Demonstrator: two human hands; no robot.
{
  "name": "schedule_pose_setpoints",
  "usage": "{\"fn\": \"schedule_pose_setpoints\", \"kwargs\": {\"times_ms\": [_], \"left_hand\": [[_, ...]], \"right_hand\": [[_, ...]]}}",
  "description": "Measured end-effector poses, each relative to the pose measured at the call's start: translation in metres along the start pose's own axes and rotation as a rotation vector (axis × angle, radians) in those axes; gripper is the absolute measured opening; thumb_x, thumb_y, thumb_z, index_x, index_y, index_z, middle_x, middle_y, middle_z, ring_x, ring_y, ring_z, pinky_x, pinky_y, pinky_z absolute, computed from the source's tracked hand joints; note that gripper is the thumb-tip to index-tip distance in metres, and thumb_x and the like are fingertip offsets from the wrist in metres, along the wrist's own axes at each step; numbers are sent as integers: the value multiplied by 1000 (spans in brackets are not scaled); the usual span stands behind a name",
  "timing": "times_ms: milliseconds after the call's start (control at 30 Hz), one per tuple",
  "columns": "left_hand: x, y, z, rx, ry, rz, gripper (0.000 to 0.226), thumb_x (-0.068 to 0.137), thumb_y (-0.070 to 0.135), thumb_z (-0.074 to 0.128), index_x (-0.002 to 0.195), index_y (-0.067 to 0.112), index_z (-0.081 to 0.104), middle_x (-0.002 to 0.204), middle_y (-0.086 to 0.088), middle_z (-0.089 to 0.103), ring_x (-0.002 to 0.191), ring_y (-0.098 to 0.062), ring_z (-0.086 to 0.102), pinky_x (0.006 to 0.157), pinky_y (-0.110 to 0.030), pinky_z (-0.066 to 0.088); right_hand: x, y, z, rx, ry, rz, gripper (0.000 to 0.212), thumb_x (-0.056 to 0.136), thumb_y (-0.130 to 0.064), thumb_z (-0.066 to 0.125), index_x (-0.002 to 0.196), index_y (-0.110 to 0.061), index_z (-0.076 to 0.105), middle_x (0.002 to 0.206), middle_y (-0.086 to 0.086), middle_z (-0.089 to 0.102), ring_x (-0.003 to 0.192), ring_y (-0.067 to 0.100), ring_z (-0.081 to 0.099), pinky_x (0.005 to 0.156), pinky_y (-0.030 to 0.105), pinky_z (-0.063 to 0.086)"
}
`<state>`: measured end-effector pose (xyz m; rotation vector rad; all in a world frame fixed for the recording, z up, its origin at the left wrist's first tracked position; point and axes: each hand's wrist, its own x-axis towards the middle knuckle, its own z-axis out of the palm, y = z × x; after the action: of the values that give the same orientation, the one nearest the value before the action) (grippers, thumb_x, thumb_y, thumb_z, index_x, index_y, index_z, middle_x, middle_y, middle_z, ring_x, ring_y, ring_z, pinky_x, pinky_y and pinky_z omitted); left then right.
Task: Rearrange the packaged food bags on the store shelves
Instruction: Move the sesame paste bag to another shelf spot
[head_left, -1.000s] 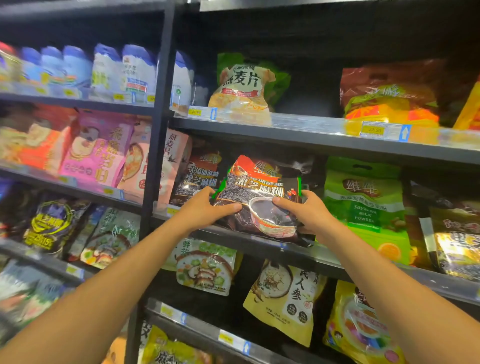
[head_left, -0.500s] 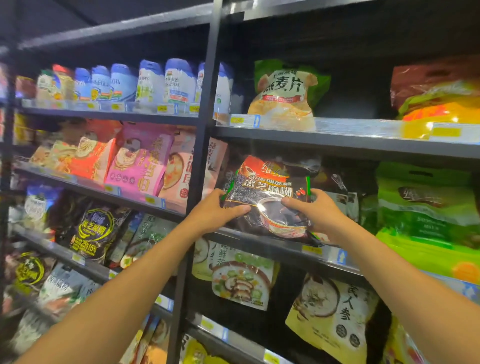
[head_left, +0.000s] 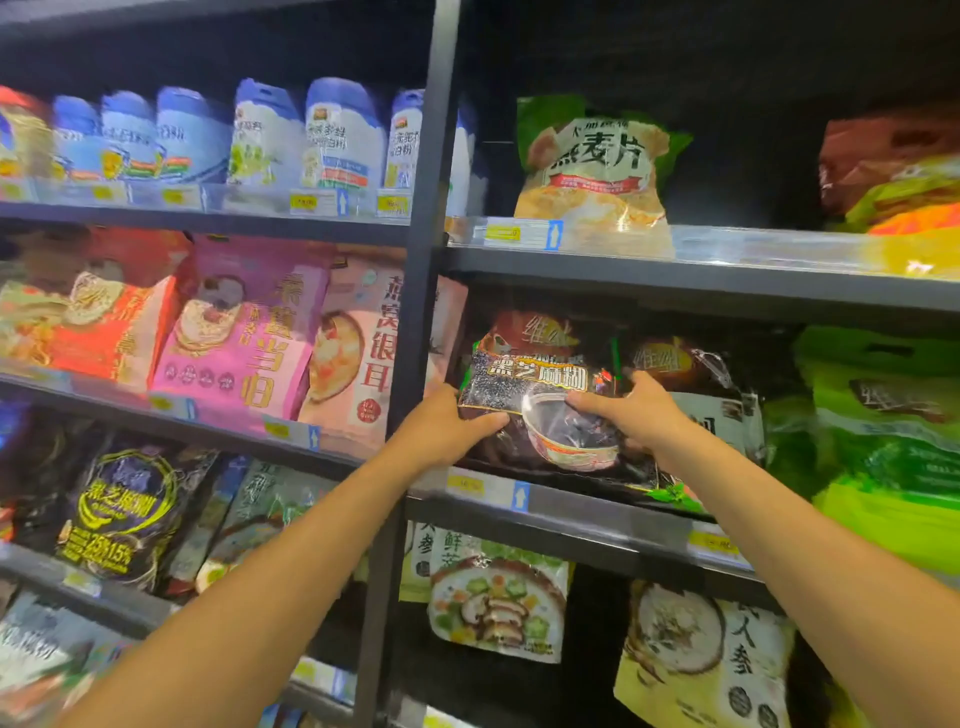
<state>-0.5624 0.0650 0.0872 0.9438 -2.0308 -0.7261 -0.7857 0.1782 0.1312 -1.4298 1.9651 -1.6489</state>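
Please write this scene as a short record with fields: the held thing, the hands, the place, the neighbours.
held: dark bag with a bowl picture
left hand: grips its left edge
right hand: grips its right side
place: at the shelf, right of the post
neighbours: green bag to the right; oat bag one shelf up

arms: we see the left forearm (head_left: 291, 587) and right forearm (head_left: 810, 561) bare along their whole visible length from the near edge | hands: we note left hand (head_left: 441, 434) and right hand (head_left: 641, 415) bare too
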Motion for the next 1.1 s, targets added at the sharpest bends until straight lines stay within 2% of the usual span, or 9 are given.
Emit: {"fn": "schedule_pose_setpoints", "kwargs": {"times_ms": [100, 200, 267, 367, 433, 567, 733, 933, 1100], "left_hand": [[11, -8, 10, 33, -27, 4, 62, 85, 61, 75, 121, 16, 52, 112, -2, 67, 102, -22, 66, 92, -46, 57], [25, -18, 18, 77, -69, -6, 78, 71, 70, 70, 128, 20, 53, 117, -2, 66, 104, -23, 66, 91, -45, 59], [48, -35, 26, 97, -79, -3, 82, 62, 75, 67, 129, 29, 55, 119, 0, 69, 103, -20, 67, 91, -45, 60], [66, -48, 31, 91, -116, 10, 89, 59, 77, 70, 133, 32, 52, 122, 3, 69, 105, -18, 68, 92, -45, 60], [38, -28, 20, 108, -135, 16, 91, 65, 71, 72, 138, 22, 47, 124, -2, 66, 107, -21, 66, 92, -42, 59], [21, -19, 14, 130, -133, -21, 69, 91, 41, 75, 139, 6, 38, 119, -5, 62, 103, -21, 63, 79, -33, 51], [14, -16, 10, 170, -82, 11, 65, 91, 38, 78, 136, 10, 39, 128, -8, 64, 105, -22, 62, 85, -35, 53], [14, -18, 14, 184, -54, 30, 69, 92, 37, 77, 142, 13, 37, 136, -9, 63, 120, -28, 64, 95, -39, 55], [20, -19, 18, 184, -58, 33, 90, 98, 32, 69, 163, 11, 10, 150, -14, 54, 133, -32, 57, 110, -47, 50]], "right_hand": [[9, 14, 4, -73, 25, 43, 87, 67, -42, 95, 133, -14, 45, 113, 3, 69, 99, 23, 70, 87, 45, 60], [11, 22, 10, -103, 32, 71, 84, 67, -40, 95, 128, -15, 44, 114, 3, 65, 99, 23, 69, 83, 44, 62], [10, 25, 14, -140, 31, 72, 90, 66, -42, 95, 132, -14, 42, 118, 4, 61, 104, 24, 66, 84, 45, 62], [10, 30, 18, -115, 11, 83, 90, 65, -38, 96, 133, -13, 43, 123, 7, 63, 102, 23, 69, 76, 43, 64], [7, 33, 19, -103, -13, 73, 80, 67, -32, 96, 127, -17, 45, 117, 5, 67, 98, 21, 71, 74, 41, 65], [-1, 38, 24, -128, -29, 2, 72, 71, -23, 94, 124, -22, 46, 111, 0, 70, 89, 13, 73, 59, 25, 60], [-4, 36, 24, -133, -37, -50, 75, 73, -21, 93, 128, -25, 43, 109, -5, 68, 86, 8, 71, 55, 20, 57], [0, 35, 26, -169, -43, -63, 73, 74, -20, 92, 127, -24, 42, 104, -6, 66, 81, 11, 70, 54, 22, 58], [8, 31, 32, -220, -42, -74, 69, 74, -23, 93, 121, -21, 43, 103, -5, 64, 82, 11, 69, 58, 25, 61]]}}
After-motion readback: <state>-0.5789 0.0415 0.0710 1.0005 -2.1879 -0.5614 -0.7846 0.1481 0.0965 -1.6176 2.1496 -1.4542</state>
